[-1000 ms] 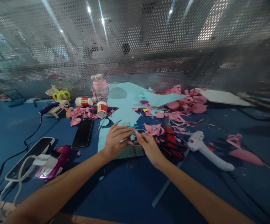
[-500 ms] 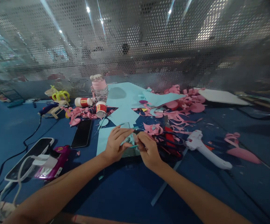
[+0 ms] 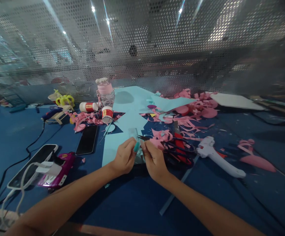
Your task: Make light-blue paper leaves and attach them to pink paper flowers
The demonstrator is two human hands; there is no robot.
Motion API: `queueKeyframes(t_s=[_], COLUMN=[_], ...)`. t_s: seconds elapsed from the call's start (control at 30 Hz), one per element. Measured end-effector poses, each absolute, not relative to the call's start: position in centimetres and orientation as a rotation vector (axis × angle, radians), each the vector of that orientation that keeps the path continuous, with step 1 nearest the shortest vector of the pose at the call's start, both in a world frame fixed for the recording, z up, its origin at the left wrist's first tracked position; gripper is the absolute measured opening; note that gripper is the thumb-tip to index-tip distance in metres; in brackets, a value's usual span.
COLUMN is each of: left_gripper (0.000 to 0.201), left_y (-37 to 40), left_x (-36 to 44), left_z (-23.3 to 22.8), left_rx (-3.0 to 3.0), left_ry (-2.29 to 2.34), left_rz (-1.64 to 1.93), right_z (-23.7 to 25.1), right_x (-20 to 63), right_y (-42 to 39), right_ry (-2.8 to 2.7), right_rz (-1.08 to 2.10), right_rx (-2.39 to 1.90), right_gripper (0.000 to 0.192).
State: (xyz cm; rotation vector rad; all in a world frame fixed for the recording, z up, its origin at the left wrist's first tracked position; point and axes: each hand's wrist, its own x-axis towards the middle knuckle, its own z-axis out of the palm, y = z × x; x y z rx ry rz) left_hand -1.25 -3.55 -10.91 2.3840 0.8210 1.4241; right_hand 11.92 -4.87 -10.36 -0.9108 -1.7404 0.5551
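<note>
Two bare hands are hovering side by side, closer to the near edge of the tabletop (image 3: pixel 132 203) than the far one. Curled fingers of the left hand (image 3: pixel 125 156) are pinching a small teal piece (image 3: pixel 136 146) between the hands, above a light-blue sheet (image 3: pixel 111 147). The right hand (image 3: pixel 157 160) is bunching its fingers beside it; whether they are gripping anything, I cannot tell. Toward the right edge, a white glue gun (image 3: pixel 221 161) is lying.

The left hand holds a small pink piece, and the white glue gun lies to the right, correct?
Not quite: the head view shows the left hand holding a small teal piece, not pink; the white glue gun does lie to the right.
</note>
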Motion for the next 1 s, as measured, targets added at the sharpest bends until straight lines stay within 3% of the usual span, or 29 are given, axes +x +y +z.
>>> queueKeyframes(t_s=[0.63,1.0], left_gripper=[0.015,0.018], left_y=[-4.2,-4.5], left_x=[-0.6,-0.3], left_z=[-11.5,-11.4], left_rx=[2.395,2.465], left_ry=[1.054,1.263], left_rz=[1.510,1.571], right_z=[-10.9,-10.4], right_x=[11.1,11.6], right_y=[-6.0,-5.8], right_ry=[-1.667,-1.781], right_rz=[0.478,0.174], right_rx=[-1.029,-1.134], right_gripper=[0.025,0.018])
